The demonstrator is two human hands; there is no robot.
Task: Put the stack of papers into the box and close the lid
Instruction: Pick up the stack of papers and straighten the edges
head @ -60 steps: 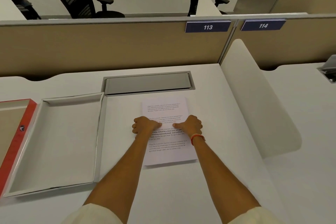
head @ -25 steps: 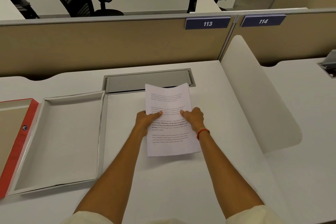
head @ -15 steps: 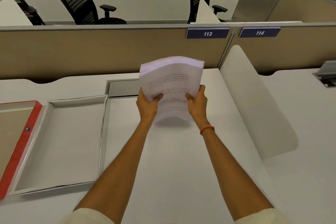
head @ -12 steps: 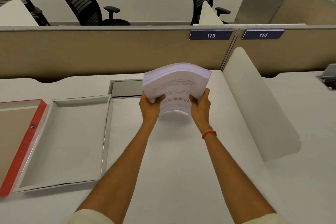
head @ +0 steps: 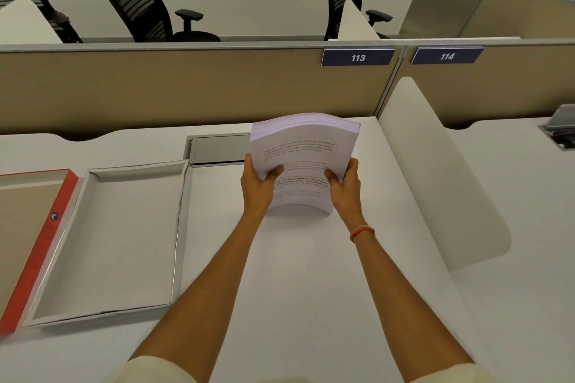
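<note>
Lifted since a second ago: thick white printed stack of papers (head: 303, 165) now off the white desk (head: 311, 289), tilted up, bowed. Left hand (head: 258, 185) and right hand (head: 343, 186) clamp its two sides, thumbs on top. Open shallow white box (head: 182, 227) well left, red-edged lid (head: 43, 246) beside it.

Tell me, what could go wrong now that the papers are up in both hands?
The stack of papers is bowed and gripped only near its lower edge by the left hand and right hand, so loose sheets could fan out or slip. The box sits off to the left; a corner could catch its thin wall going in.
</note>
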